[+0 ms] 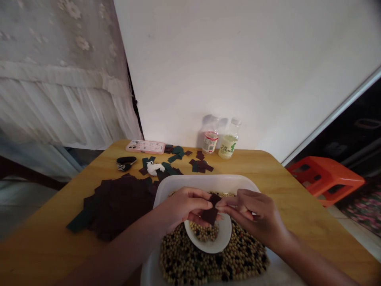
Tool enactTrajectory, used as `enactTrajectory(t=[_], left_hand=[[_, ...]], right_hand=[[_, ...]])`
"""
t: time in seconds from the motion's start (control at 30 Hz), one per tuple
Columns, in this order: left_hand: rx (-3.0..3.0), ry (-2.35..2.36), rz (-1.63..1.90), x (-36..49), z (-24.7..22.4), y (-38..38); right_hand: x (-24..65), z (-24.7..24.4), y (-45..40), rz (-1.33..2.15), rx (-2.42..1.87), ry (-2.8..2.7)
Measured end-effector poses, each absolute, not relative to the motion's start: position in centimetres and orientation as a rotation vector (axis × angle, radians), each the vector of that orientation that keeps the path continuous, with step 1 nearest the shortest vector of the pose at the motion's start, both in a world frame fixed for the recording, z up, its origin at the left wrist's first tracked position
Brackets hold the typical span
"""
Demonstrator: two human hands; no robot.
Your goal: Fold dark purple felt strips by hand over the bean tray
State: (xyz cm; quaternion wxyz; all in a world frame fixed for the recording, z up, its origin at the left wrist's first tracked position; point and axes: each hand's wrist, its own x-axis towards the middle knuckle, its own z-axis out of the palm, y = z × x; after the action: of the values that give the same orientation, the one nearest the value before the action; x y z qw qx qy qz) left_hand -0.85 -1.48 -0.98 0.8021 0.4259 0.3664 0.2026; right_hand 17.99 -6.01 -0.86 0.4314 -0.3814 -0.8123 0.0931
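Note:
Between the thumb and fingers of my left hand [190, 204] is a small dark brown rectangular piece [210, 214], thin and flat like cloth. My right hand [253, 206] pinches right at that piece's right edge; whatever is in its fingertips is too small to make out. Both hands are over a white bowl [225, 238] holding some pale round beads or seeds [205, 233]. The bowl rests among many tan and black beads or seeds [214, 268] in a white plastic tub [208, 179].
A heap of dark brown and green pieces [119, 202] lies left of the tub on the wooden table [276, 171]. Behind are a pink phone [145, 146], black key holder [126, 162], crumpled white tissue [154, 168] and two bottles [228, 143]. An orange stool [330, 174] stands right.

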Motion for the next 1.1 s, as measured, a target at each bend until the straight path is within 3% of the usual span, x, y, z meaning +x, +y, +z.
enactTrajectory(t=[1.1], left_hand=[[0.988, 0.758, 0.561, -0.84, -1.13, -1.33]], right_hand=[[18.13, -0.85, -5.96, 0.339, -0.976, -1.963]])
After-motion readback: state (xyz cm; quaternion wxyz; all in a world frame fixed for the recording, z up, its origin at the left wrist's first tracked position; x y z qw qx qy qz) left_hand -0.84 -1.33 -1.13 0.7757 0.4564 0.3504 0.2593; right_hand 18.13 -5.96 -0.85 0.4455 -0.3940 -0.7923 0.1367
